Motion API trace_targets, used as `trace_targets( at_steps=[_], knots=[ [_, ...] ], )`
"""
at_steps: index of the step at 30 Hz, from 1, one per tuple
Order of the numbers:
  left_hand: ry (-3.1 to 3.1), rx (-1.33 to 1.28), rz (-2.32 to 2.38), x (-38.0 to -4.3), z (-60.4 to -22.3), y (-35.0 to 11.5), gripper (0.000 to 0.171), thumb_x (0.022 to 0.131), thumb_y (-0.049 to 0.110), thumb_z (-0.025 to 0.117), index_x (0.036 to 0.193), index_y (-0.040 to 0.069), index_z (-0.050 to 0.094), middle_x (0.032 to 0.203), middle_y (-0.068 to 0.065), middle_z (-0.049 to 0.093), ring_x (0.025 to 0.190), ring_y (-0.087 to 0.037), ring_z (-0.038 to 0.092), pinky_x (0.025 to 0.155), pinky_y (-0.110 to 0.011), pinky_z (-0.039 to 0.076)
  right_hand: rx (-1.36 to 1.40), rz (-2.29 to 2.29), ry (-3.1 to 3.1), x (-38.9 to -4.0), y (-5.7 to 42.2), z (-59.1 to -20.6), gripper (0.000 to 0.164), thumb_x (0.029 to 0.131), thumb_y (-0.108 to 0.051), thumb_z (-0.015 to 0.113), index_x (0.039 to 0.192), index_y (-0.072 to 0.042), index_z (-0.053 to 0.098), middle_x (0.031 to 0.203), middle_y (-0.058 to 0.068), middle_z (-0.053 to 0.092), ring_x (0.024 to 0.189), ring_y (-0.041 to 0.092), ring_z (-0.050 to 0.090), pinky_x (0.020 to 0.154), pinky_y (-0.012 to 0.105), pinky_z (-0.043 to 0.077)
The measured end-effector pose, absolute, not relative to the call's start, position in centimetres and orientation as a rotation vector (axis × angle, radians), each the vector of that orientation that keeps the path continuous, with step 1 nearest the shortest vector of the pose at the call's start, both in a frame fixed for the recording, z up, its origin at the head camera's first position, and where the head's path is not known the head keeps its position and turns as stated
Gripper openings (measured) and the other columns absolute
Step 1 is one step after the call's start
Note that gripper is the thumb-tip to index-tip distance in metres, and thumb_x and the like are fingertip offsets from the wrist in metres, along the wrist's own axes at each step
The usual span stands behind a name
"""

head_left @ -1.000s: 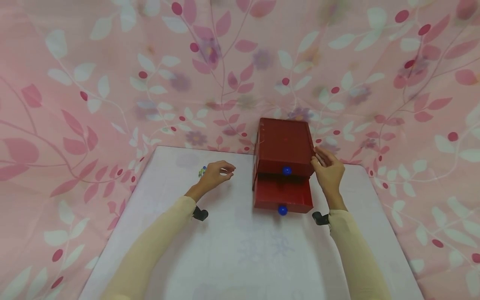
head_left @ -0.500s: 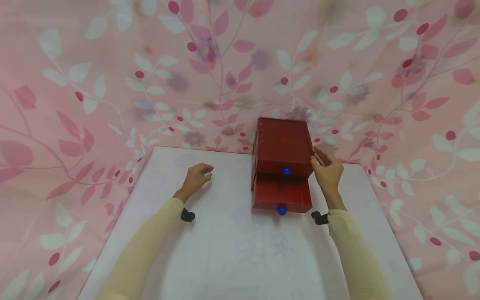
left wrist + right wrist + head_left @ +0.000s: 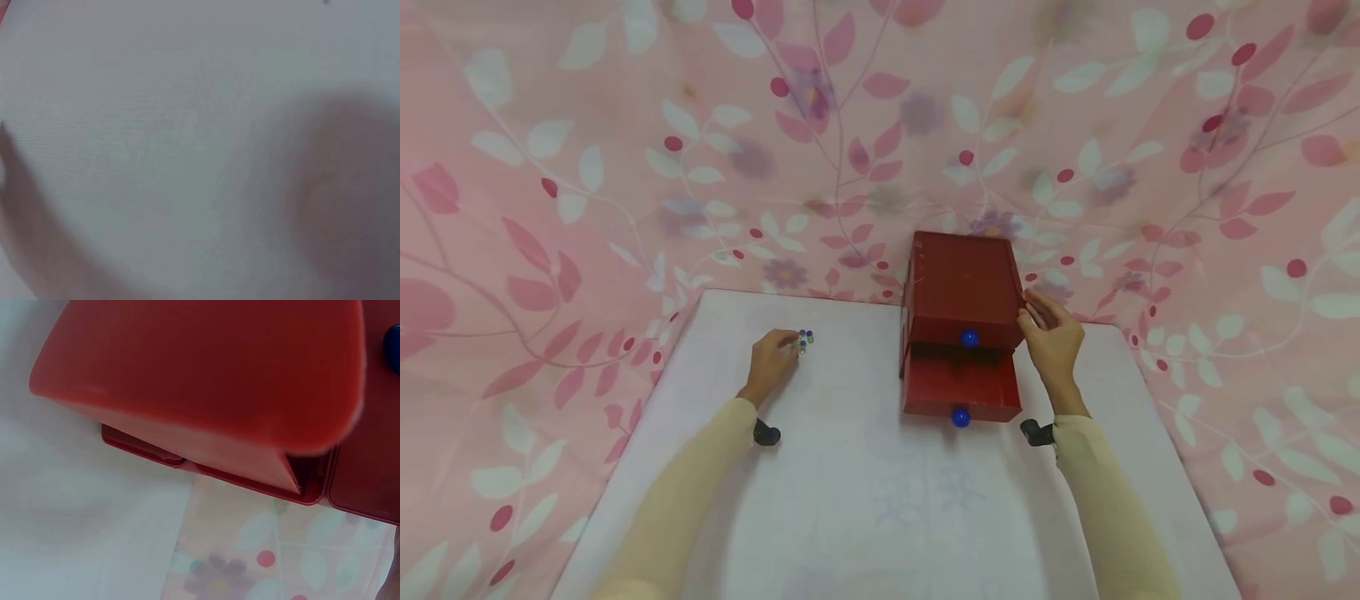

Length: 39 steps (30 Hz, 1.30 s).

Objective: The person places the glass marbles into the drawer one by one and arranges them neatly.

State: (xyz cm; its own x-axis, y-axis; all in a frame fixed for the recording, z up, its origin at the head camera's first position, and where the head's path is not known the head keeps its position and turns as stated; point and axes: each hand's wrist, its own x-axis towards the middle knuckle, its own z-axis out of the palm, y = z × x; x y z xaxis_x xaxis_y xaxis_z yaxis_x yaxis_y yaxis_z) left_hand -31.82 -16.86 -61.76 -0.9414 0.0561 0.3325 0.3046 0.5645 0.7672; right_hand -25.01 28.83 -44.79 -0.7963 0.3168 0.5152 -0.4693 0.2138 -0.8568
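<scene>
Several small glass marbles (image 3: 809, 335), with blue and green in them, lie on the left part of the white table. My left hand (image 3: 771, 363) is right beside them, its fingertips at the cluster's left side. In the left wrist view a blurred finger (image 3: 47, 237) shows, but no marble can be made out. A red drawer cabinet (image 3: 962, 279) stands at the back right. Its lower drawer (image 3: 958, 387) is pulled out, while the upper one is closed. My right hand (image 3: 1054, 342) touches the cabinet's right side with thumb and fingers.
A blue knob (image 3: 961, 417) sticks out from the lower drawer, and another blue knob (image 3: 970, 339) from the upper. Pink floral cloth (image 3: 820, 150) hangs behind and beside the white tabletop (image 3: 865, 500). Dark wrist cameras (image 3: 767, 432) sit below both hands.
My left hand has moved left, from the right of the marbles to their left side, uncovering them. The right hand keeps its place on the cabinet. The lower drawer stays pulled out.
</scene>
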Motion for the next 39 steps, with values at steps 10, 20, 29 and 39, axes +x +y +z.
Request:
trace_targets(
  at_steps=[10,20,29,39],
  knots=[
    [-2.55,-0.187,-1.392,-31.6,-62.1,-16.6,0.033,0.082,-0.009,0.069,0.113,0.001,0.066,0.111,-0.013,0.066,0.108,-0.029,0.062,0.097,-0.04,0.049,0.126,1.642,-1.88,-25.1,28.8,-44.8,0.033,0.079,0.014,0.066,0.112,0.017,0.064,0.112,0.037,0.061,0.107,0.041,0.062,0.091,0.032,0.051],
    [-2.579,-0.126,-1.367,-31.8,-62.3,-16.3,0.032,0.082,-0.005,0.072,0.113,0.001,0.067,0.112,-0.013,0.067,0.107,-0.028,0.062,0.096,-0.04,0.049,0.138,1.656,-1.858,-25.0,28.7,-44.7,0.032,0.078,0.016,0.066,0.11,0.018,0.064,0.111,0.038,0.061,0.106,0.041,0.063,0.091,0.034,0.051],
    [-2.525,-0.106,-1.379,-31.6,-63.2,-16.3,0.032,0.082,-0.005,0.072,0.112,0.002,0.068,0.112,-0.012,0.068,0.107,-0.028,0.063,0.096,-0.039,0.049,0.14,1.657,-1.865,-25.2,28.6,-44.8,0.032,0.078,0.016,0.066,0.11,0.018,0.063,0.11,0.037,0.062,0.106,0.043,0.062,0.091,0.034,0.052],
    [-2.506,-0.11,-1.408,-31.5,-63.2,-16.0,0.028,0.082,-0.008,0.071,0.109,0.0,0.068,0.11,-0.014,0.068,0.106,-0.03,0.063,0.095,-0.039,0.05,0.149,1.648,-1.868,-25.0,28.8,-44.7,0.032,0.078,0.016,0.067,0.11,0.018,0.064,0.11,0.038,0.061,0.106,0.045,0.061,0.091,0.035,0.051]
  ],
)
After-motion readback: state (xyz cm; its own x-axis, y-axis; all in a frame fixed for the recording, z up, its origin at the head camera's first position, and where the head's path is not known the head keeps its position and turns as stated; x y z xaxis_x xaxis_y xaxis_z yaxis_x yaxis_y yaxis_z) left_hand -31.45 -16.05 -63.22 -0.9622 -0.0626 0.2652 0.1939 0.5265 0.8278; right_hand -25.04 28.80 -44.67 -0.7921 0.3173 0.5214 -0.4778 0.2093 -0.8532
